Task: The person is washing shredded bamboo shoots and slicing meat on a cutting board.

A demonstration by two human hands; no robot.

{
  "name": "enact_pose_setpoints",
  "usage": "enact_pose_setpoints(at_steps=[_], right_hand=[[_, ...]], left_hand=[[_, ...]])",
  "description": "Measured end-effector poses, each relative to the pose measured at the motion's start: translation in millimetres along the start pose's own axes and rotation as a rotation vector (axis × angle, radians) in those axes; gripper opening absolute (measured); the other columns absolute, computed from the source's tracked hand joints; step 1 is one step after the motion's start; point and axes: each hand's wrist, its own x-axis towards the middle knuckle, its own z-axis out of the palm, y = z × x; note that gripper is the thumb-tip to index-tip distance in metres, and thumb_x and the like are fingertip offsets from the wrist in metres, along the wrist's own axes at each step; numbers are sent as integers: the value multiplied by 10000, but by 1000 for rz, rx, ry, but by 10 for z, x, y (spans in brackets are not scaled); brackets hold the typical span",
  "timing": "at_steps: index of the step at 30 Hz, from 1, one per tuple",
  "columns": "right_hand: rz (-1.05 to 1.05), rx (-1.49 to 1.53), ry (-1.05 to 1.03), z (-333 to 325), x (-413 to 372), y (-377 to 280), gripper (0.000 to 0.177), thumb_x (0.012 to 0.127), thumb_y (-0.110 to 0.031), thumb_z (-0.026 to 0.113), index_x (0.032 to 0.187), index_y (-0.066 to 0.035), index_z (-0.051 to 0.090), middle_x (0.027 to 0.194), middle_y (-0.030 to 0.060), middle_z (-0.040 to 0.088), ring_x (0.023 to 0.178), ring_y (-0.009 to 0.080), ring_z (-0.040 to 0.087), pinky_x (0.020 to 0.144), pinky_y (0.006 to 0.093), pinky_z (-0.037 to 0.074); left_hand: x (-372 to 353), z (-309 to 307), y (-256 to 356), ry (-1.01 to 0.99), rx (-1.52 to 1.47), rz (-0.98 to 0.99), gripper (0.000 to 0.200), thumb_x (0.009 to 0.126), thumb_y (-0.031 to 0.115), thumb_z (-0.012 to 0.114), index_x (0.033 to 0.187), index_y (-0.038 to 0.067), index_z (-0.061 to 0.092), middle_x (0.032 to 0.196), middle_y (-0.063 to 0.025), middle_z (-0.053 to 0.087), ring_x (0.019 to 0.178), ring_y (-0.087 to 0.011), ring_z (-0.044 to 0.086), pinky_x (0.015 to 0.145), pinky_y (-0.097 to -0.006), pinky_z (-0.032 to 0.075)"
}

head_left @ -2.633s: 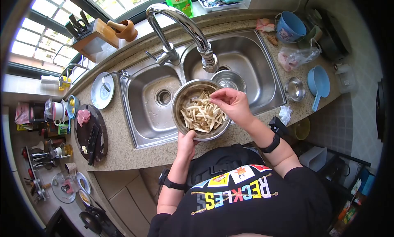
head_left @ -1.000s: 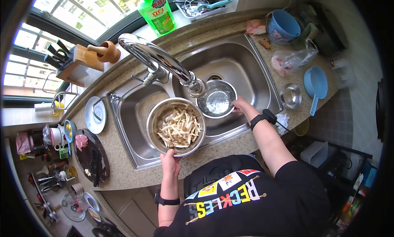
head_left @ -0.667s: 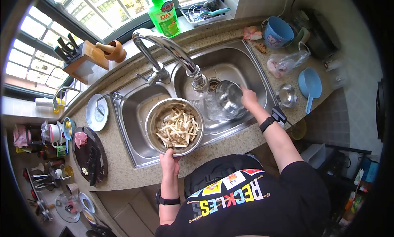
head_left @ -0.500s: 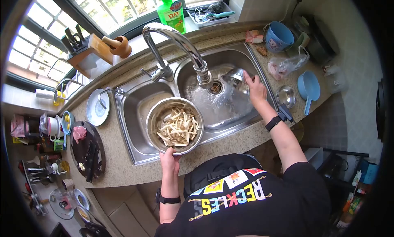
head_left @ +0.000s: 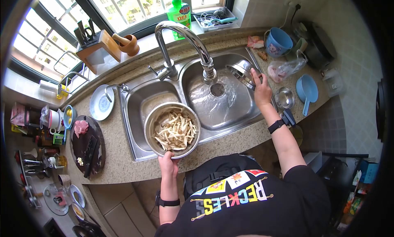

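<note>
"Where does the tilted bowl (head_left: 242, 74) stand from here?"

"Upper right of centre in the frame, at the far right side of the right-hand basin (head_left: 201, 66), up on its edge. Whether it also rests on the steel, I can't tell."

"And from the fingers?"

"Just to their upper left, and touching. The right hand (head_left: 262, 90) has it by the right end, fingers closed on the side. Its long axis slants from upper left to lower right, and the mouth seems to face down and left, towards the drain (head_left: 216, 89)."

"What about the left hand (head_left: 168, 165)?"

"Low, left of centre, clamped on the near rim of the mushroom bowl (head_left: 157, 116). Thumb over the edge; the fingers underneath are hidden. That one sits mouth up over the front of the left-hand basin (head_left: 133, 113), mushrooms (head_left: 177, 132) heaped inside."

"So which hand is nearer the tilted one?"

"The right, plainly. The left is well apart from it."
</note>
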Motion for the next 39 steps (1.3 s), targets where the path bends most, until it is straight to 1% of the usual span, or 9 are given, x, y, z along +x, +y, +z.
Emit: enact_pose_setpoints(at_steps=[4, 7, 11, 15, 25, 27, 33, 37, 39], right_hand=[[-286, 71, -127, -64, 15, 70, 663, 850, -32, 524, 1386, -402, 399, 1084, 54, 512, 724, 267, 634, 617, 398, 542], [-57, 108, -62, -12, -39, 35, 661, 850, -35, 520, 1378, -415, 404, 1079, 44, 521, 725, 262, 633, 621, 400, 543], [-258, 66, -182, -56, -64, 57, 664, 842, -23, 516, 1381, -396, 409, 1084, 64, 522, 717, 273, 639, 620, 408, 543], [-77, 108, -105, 15, -103, -39, 644, 845, -16, 502, 1361, -396, 436, 1047, 57, 531, 691, 260, 633, 626, 403, 541], [-359, 95, -211, 86, -88, -98, 623, 845, -41, 510, 1369, -371, 435, 1063, 58, 525, 677, 269, 633, 622, 408, 544], [-100, 75, -247, 172, -120, -181, 646, 833, -20, 502, 1369, -375, 434, 1077, 61, 536, 692, 271, 640, 623, 407, 544], [-138, 242, -277, 366, -374, -285, 657, 848, -2, 487, 1384, -372, 406, 1054, 86, 508, 728, 315, 646, 662, 433, 542], [-187, 172, -595, 427, -500, -484, 674, 839, 10, 480, 1394, -362, 392, 1067, 141, 506, 827, 397, 641, 757, 500, 510], [-27, 201, -593, 466, -516, -541, 691, 842, 32, 464, 1401, -365, 378, 1082, 145, 510, 823, 384, 645, 765, 490, 514]], left_hand=[[4, -34, -2, -22, 16, -6, 575, 690, -72, 454, 1260, 3, 430, 1049, -126, 572, 780, -234, 644, 571, -371, 589], [15, -71, -59, 4, -9, 24, 577, 674, -68, 448, 1249, -33, 443, 1062, -166, 595, 799, -294, 665, 610, -418, 603], [-43, -87, -34, 5, 14, 11, 567, 674, -73, 447, 1240, -38, 450, 1062, -169, 598, 807, -294, 665, 631, -426, 602], [-123, 20, 4, 4, -9, 9, 534, 696, -71, 463, 1225, -8, 451, 1009, -123, 594, 739, -227, 645, 535, -346, 567], [-143, -13, 22, 3, 31, 31, 576, 693, -62, 435, 1269, -46, 429, 1115, -181, 585, 908, -324, 654, 710, -452, 597], [-134, -56, -5, 20, 30, 18, 557, 695, -59, 444, 1252, -43, 442, 1092, -168, 593, 891, -310, 656, 688, -443, 597], [-230, 100, 96, -12, -5, 16, 478, 711, -55, 455, 1188, -34, 488, 1005, -137, 612, 779, -256, 664, 628, -378, 589], [-212, -5, 61, -14, 36, 18, 461, 714, -47, 458, 1173, -36, 499, 981, -133, 621, 776, -246, 669, 631, -378, 595], [-214, 10, 59, -44, 28, 10, 458, 713, -41, 462, 1169, -36, 500, 983, -133, 621, 782, -235, 669, 618, -372, 595]])
